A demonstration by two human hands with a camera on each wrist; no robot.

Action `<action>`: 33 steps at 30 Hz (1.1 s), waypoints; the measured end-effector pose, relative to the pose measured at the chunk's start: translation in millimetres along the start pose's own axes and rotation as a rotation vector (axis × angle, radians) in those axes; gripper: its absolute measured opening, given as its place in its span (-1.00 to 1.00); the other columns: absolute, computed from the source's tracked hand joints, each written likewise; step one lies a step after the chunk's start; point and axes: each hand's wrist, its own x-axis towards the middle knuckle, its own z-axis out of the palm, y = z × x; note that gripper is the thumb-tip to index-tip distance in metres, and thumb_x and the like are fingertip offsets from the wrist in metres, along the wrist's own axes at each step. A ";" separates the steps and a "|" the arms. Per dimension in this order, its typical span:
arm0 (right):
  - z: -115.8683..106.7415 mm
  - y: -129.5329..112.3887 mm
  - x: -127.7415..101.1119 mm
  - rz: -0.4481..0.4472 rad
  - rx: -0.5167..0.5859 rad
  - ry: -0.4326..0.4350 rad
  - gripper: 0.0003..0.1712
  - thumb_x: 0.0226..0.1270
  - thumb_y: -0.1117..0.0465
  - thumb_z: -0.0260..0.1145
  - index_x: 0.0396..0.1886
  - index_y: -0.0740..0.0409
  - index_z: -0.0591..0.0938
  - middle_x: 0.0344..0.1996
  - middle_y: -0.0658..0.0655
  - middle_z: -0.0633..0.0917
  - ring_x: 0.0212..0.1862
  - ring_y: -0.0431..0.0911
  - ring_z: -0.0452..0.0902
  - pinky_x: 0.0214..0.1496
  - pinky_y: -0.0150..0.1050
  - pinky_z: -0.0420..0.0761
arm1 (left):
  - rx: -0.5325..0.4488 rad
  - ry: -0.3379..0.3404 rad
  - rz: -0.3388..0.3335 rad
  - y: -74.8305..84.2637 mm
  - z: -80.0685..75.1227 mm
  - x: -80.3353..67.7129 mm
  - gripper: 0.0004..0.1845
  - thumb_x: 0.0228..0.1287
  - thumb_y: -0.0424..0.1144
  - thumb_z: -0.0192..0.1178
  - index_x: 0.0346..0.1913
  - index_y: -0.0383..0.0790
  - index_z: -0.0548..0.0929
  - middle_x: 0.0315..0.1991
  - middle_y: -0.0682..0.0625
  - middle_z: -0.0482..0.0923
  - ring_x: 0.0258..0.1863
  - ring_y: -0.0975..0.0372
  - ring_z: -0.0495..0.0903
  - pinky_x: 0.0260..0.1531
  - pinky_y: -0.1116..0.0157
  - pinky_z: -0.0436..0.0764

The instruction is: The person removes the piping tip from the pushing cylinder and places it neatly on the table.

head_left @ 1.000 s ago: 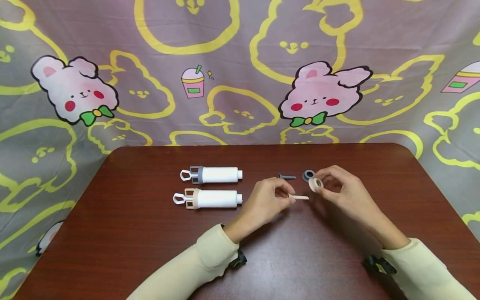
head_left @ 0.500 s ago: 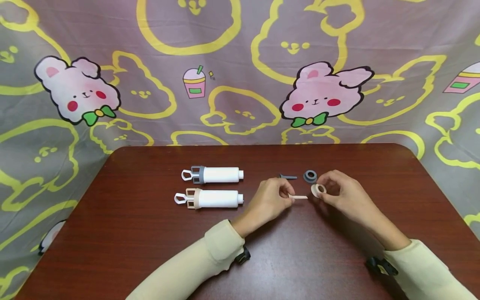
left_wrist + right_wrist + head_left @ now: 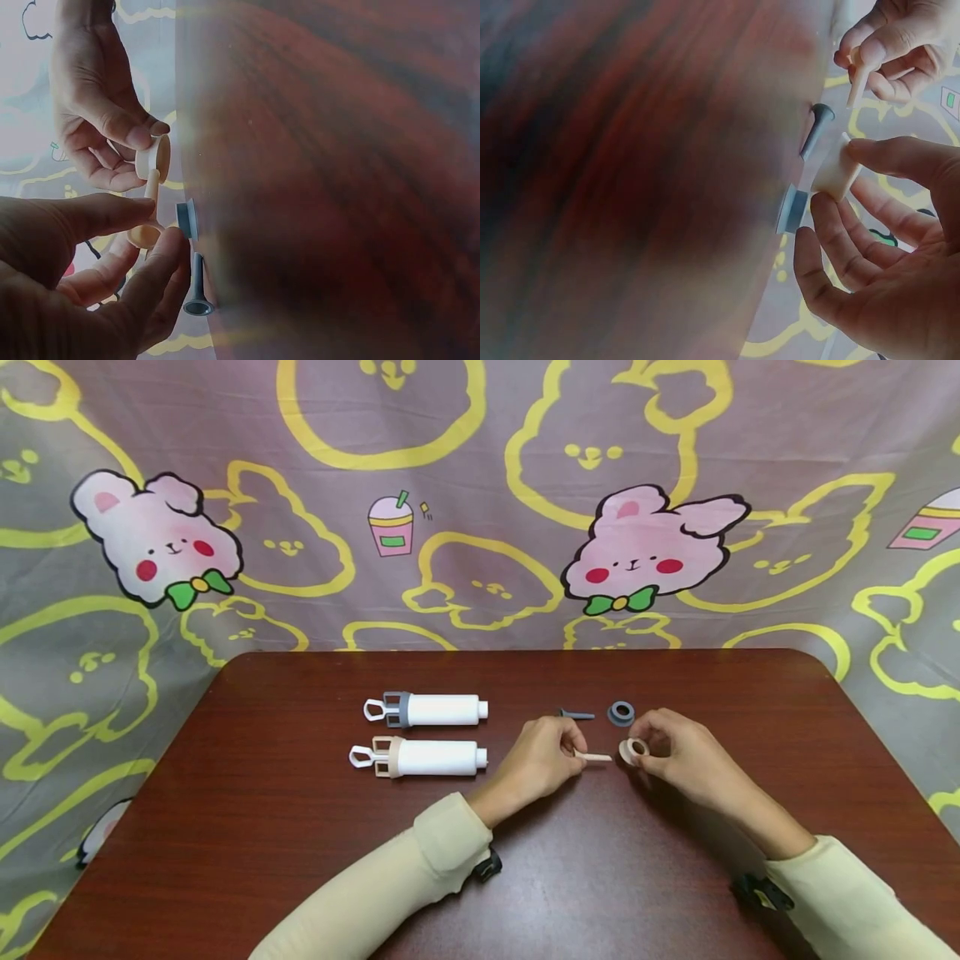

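My left hand (image 3: 538,756) pinches a slim beige nozzle (image 3: 598,757) near its wider end, the narrow tip pointing right. Just beyond that tip, my right hand (image 3: 690,760) holds a beige flanged ring (image 3: 626,752) between thumb and fingers. The ring and nozzle are apart in the right wrist view, where the ring (image 3: 834,171) shows side-on. Behind them on the table lie a grey nozzle (image 3: 579,716) with a flared end and a matching grey flanged ring (image 3: 621,722). My left fingers partly hide the beige nozzle's wide end (image 3: 142,235).
Left of my hands, two white syringe-like cylinders lie side by side on the brown table (image 3: 300,860). The far cylinder (image 3: 444,710) has a grey collar, the near one (image 3: 438,758) a beige collar. Both have white loop handles. A patterned cloth (image 3: 480,510) hangs behind.
My right hand has drawn the beige ring nearer to me, away from the grey ring. The left hand and beige nozzle have shifted only slightly, the tip a little leftward.
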 end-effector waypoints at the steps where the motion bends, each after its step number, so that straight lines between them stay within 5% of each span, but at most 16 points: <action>1: 0.3 0.2 0.4 0.002 -0.003 -0.003 -0.77 0.20 0.41 0.53 -0.21 0.11 0.69 -0.24 0.07 0.70 -0.28 -0.26 0.60 -0.22 -0.35 0.50 | 0.003 -0.004 -0.001 -0.2 0.2 0.4 -0.88 0.14 -0.47 0.44 -0.38 -0.21 0.72 -0.53 0.13 0.56 -0.51 0.44 0.44 -0.43 0.52 0.42; 33: 2.1 4.5 5.7 0.002 -0.062 -0.088 -0.79 0.14 0.41 0.50 -0.32 0.12 0.64 -0.45 -0.01 0.62 -0.40 -0.23 0.48 -0.35 -0.35 0.44 | 0.122 -0.076 -0.025 0.1 -1.1 4.5 -0.88 0.17 -0.42 0.45 -0.36 -0.15 0.71 -0.51 0.14 0.59 -0.49 0.41 0.48 -0.43 0.51 0.46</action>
